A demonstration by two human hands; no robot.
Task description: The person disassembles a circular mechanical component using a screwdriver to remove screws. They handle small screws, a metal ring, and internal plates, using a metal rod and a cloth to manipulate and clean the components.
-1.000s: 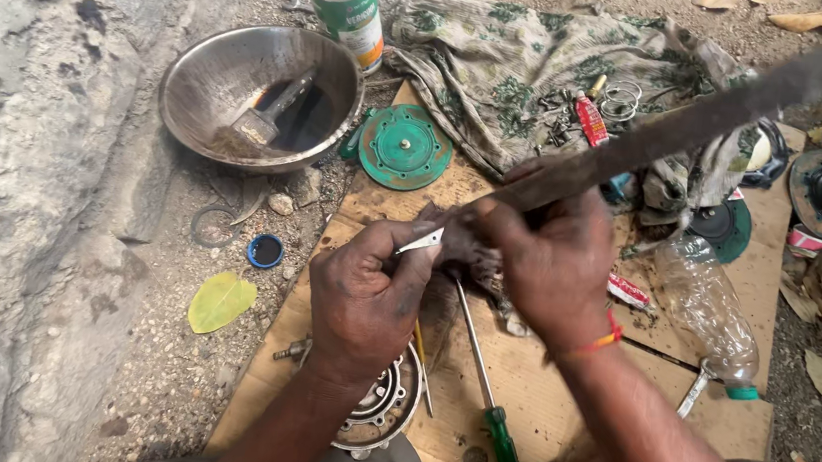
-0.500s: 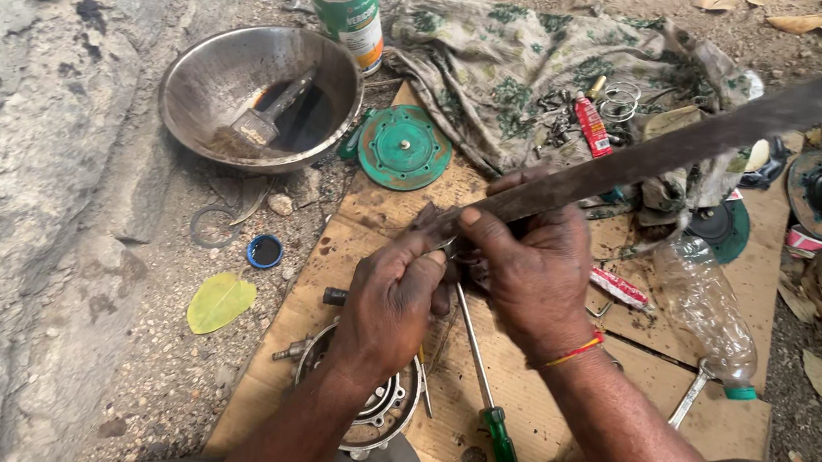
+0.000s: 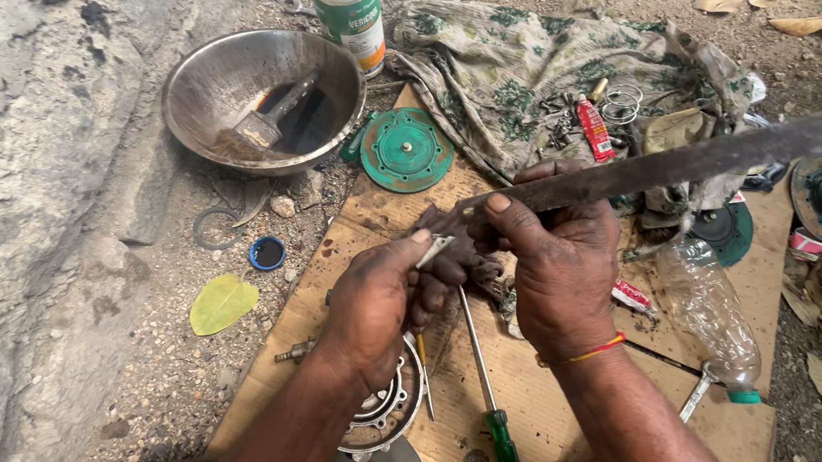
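**Two hands meet at the blade's near end**

The right hand (image 3: 557, 275) is clenched around the long dark blade (image 3: 699, 158), whose long axis runs up and rightward away from that grip. The left hand (image 3: 379, 303), just left of it, pinches a small pale metal sliver (image 3: 434, 251) against the blade's near end, above the cardboard sheet (image 3: 556, 396).

bar (image 3: 699, 158): end off-frame | part under left hand (image 3: 379, 303): hidden

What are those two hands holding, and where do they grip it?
The right hand grips a long dark metal bar at its near end. The left hand pinches a small silvery piece at its lower end.
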